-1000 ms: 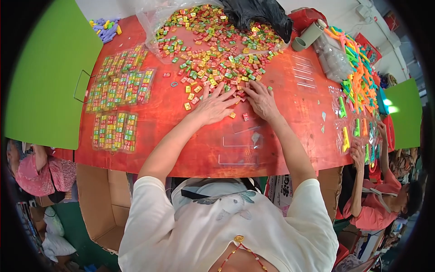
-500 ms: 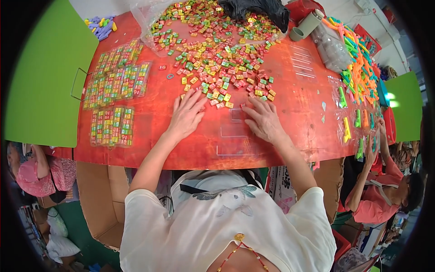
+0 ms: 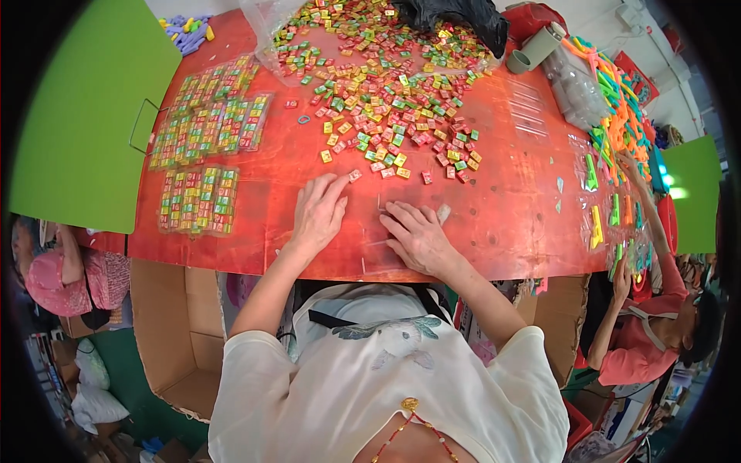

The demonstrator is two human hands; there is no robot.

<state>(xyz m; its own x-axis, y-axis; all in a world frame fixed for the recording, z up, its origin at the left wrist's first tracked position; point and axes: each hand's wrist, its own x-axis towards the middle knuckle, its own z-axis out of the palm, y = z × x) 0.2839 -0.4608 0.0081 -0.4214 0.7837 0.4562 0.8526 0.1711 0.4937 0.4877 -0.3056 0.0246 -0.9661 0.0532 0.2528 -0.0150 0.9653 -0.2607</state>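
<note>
My left hand [image 3: 318, 214] rests on the red table with its fingers spread. Its index fingertip is at a small red-and-white box [image 3: 355, 176], apparently touching it. Just to the right, my right hand [image 3: 419, 238] lies palm down, fingers stretched out, over a clear plastic tray [image 3: 378, 261] near the table's front edge. The tray is hard to see against the red, and my right palm is hidden. Beyond both hands spreads a heap of tiny red, yellow and green boxes [image 3: 401, 116]. One loose red box [image 3: 427, 177] lies at its near edge.
Filled clear trays [image 3: 199, 201] lie at the left beside a green panel [image 3: 85, 116]. Empty clear trays [image 3: 529, 108] lie right of the heap. A green flask [image 3: 543, 45] and a black bag [image 3: 463, 19] stand behind. At right, a co-worker's hands are among colourful plastic pieces [image 3: 617, 123].
My right hand has moved left and nearer over the clear tray. My left hand has drawn back slightly from the heap. The co-worker's far arm now reaches into the plastic pieces.
</note>
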